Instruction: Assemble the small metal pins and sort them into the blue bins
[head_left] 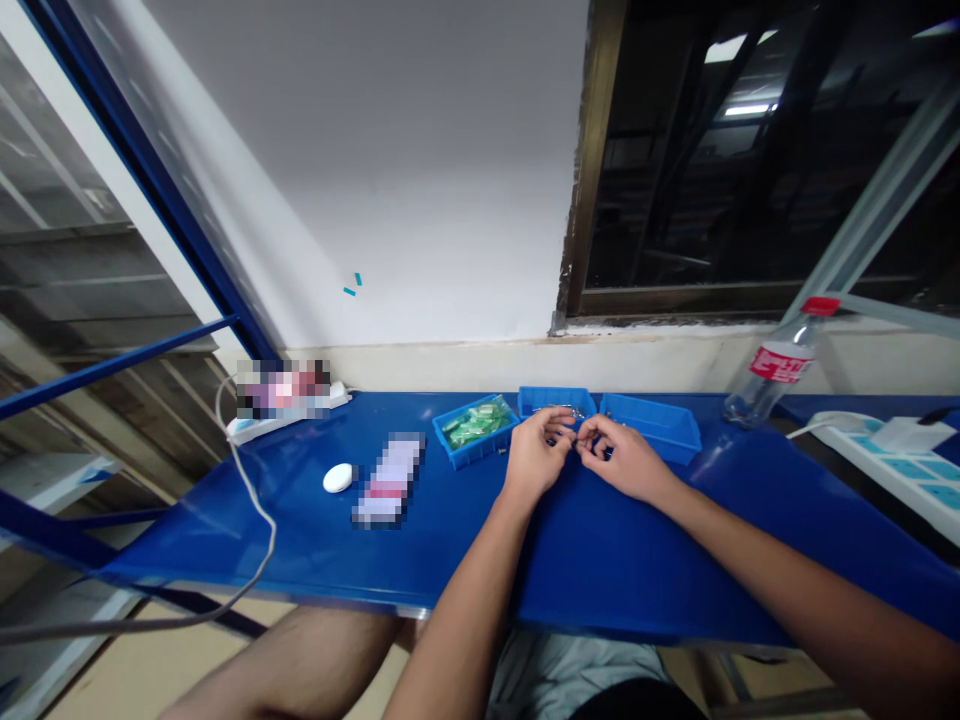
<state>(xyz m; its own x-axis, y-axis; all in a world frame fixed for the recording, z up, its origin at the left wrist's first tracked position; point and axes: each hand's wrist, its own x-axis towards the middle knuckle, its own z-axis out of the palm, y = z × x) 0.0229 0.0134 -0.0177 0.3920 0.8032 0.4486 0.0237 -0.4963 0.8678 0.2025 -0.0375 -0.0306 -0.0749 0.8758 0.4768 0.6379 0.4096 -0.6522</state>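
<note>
My left hand (538, 452) and my right hand (616, 458) meet over the blue table, just in front of the blue trays. Both have their fingers pinched together at a small dark piece too tiny to make out. A blue tray (466, 460) to the left of my hands holds green pieces in clear wrapping (477, 422). Behind my left hand, another blue tray (540, 395) contains small metallic parts, partly hidden by my fingers. The third blue tray (664, 425) stands behind my right hand. One small part (502, 451) lies beside the left tray.
On the left are a round white object (337, 478), a blurred-out flat item (390, 480) and a white power strip (255, 428) with a hanging cable. A plastic bottle (780, 365) and another power strip (900, 465) stand at the right. The wall rises behind.
</note>
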